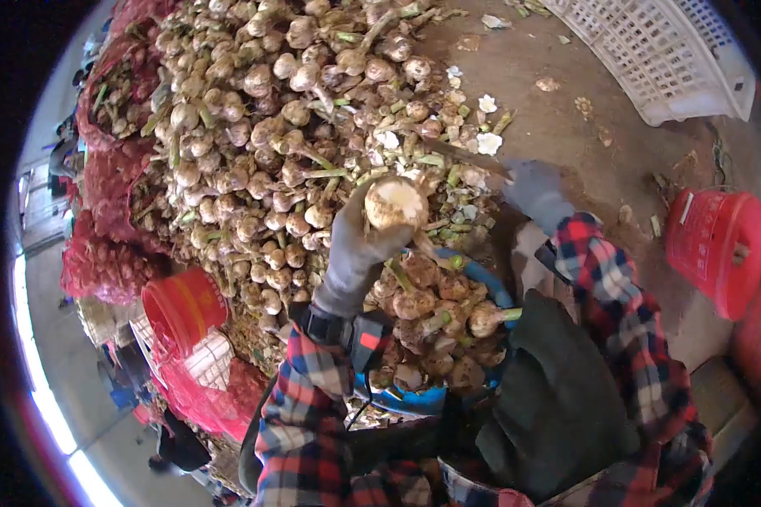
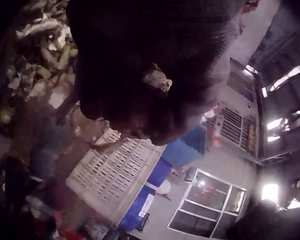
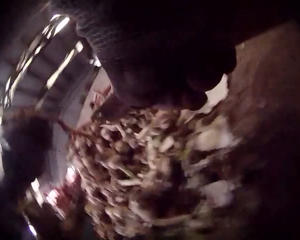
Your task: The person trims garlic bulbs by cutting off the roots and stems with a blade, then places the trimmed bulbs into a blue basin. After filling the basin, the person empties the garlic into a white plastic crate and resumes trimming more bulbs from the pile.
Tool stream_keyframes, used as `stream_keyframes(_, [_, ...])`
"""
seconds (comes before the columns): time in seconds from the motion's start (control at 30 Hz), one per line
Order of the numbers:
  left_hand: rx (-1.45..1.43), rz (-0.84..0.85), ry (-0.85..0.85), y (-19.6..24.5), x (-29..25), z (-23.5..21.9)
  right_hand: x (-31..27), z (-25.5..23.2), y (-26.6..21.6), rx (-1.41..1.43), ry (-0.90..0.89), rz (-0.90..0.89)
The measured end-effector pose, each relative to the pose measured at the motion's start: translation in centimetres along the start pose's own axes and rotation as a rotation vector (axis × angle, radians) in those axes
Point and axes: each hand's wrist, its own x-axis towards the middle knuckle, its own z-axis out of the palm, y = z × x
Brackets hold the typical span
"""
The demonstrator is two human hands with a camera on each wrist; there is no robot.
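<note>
In the head view my gloved left hand (image 1: 355,245) grips a large garlic bulb (image 1: 396,203), its pale cut face turned up, above a blue-rimmed tub (image 1: 490,283) of garlic bulbs (image 1: 435,308). To the right, my gloved right hand (image 1: 537,194) is curled round the end of a long, thin knife-like tool (image 1: 465,156), which points left over cut stems and peelings (image 1: 461,190), apart from the bulb. The left wrist view shows the left hand (image 2: 150,65) as a dark shape, and the right wrist view shows the right hand (image 3: 160,60) equally dark; their fingers are hard to make out.
A large garlic heap (image 1: 262,127) spreads ahead and left. Red net sacks (image 1: 106,262) and a red bucket (image 1: 186,308) stand at the left. A white crate (image 1: 643,59) is at the upper right, another red bucket (image 1: 710,245) at the right. People are in the left background.
</note>
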Motion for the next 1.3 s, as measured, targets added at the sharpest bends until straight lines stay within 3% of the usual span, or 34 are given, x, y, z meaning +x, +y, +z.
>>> stream_keyframes(0.07, [-0.041, -0.007, 0.039, -0.8, 0.9, 0.2, -1.2, -0.5, 0.1, 0.017, 0.131, 0.067])
stream_keyframes(0.13, [0.042, -0.114, -0.001, -2.5, 1.8, -0.9, -1.9, -0.9, -2.1, 0.085, 0.07, -0.167])
stream_keyframes(0.17, [-0.05, -0.012, -0.078, -3.6, 1.5, -1.1, -3.2, -1.0, -3.5, 0.093, 0.052, -0.159])
stream_keyframes(0.2, [-0.141, 0.1, -0.149, -4.4, 1.3, -1.5, -4.2, -1.7, -4.8, 0.109, 0.063, -0.266])
stream_keyframes(0.23, [-0.045, -0.017, -0.196, -1.9, 1.4, -0.6, -4.3, -2.4, -5.6, 0.119, 0.091, -0.383])
stream_keyframes(0.27, [-0.039, -0.004, -0.188, -1.2, 1.4, -0.3, -3.2, -1.8, -5.0, 0.116, 0.1, -0.396])
stream_keyframes(0.33, [-0.121, -0.169, -0.104, -0.6, 0.5, -0.3, 0.2, 1.6, -2.1, 0.006, -0.015, -0.175])
stream_keyframes(0.37, [0.108, -0.092, -0.17, -0.5, 0.1, -1.1, 1.1, 2.6, -1.0, -0.073, -0.105, -0.032])
stream_keyframes(0.4, [0.26, -0.226, -0.286, 2.2, -0.6, -1.2, 0.6, 2.3, -0.7, -0.072, -0.106, -0.047])
stream_keyframes(0.47, [0.592, -0.057, -0.85, 5.1, -1.0, -1.7, -1.3, 2.2, -0.3, 0.054, -0.026, 0.028])
stream_keyframes(0.5, [0.449, -0.026, -1.128, 4.2, -0.4, -3.2, -1.5, 2.3, -0.2, 0.055, -0.029, 0.024])
stream_keyframes(0.53, [0.453, -0.023, -1.123, 3.2, 0.2, -5.6, -1.3, 2.2, -0.2, 0.047, -0.07, 0.027])
stream_keyframes(0.6, [0.394, -0.401, -0.497, 1.4, 1.3, -10.5, -1.0, 2.3, -0.6, 0.039, -0.116, 0.027])
stream_keyframes(0.67, [1.134, -0.171, -0.113, 0.4, 4.8, -12.7, -0.6, 2.2, -1.3, 0.023, -0.205, 0.089])
stream_keyframes(0.7, [1.367, -0.138, -0.009, -0.7, 6.4, -13.6, -0.5, 1.8, -1.8, 0.016, -0.201, 0.089])
stream_keyframes(0.73, [1.596, -0.106, 0.099, -1.8, 7.5, -14.3, -0.6, 1.3, -2.4, 0.0, -0.259, 0.082])
stream_keyframes(0.77, [1.587, -0.107, 0.099, -2.6, 8.1, -14.1, -0.7, 1.0, -2.7, -0.017, -0.32, 0.078])
stream_keyframes(0.83, [2.001, -0.169, 0.271, -4.2, 9.2, -13.4, -0.4, 2.1, -2.1, -0.029, -0.296, 0.075])
stream_keyframes(0.87, [1.993, -0.16, 0.265, -4.2, 9.7, -13.3, -0.3, 2.7, -1.6, -0.032, -0.268, 0.07])
stream_keyframes(0.93, [1.996, -0.348, 0.166, -3.8, 10.2, -13.5, -0.3, 3.4, -0.6, -0.032, -0.235, 0.085])
stream_keyframes(1.07, [1.524, 0.16, 0.286, -4.3, 8.9, -16.7, -0.1, 4.1, 0.7, 0.006, -0.178, 0.13])
stream_keyframes(1.1, [1.527, 0.159, 0.283, -4.4, 8.3, -16.5, 0.0, 3.9, 0.5, 0.01, -0.179, 0.131])
stream_keyframes(1.17, [0.942, -0.059, 0.231, -4.6, 6.6, -15.4, 0.3, 3.5, -1.0, 0.09, -0.079, 0.063])
stream_keyframes(1.2, [0.861, -0.2, 0.201, -3.9, 5.8, -13.6, 0.3, 2.8, -2.4, 0.092, -0.078, 0.063])
stream_keyframes(1.27, [0.439, -0.167, 0.032, -3.3, 4.0, -9.9, 0.3, 1.2, -5.3, 0.25, -0.032, -0.091])
stream_keyframes(1.3, [0.441, -0.167, 0.029, -2.5, 3.2, -8.1, 0.0, 0.1, -6.4, 0.253, -0.03, -0.089])
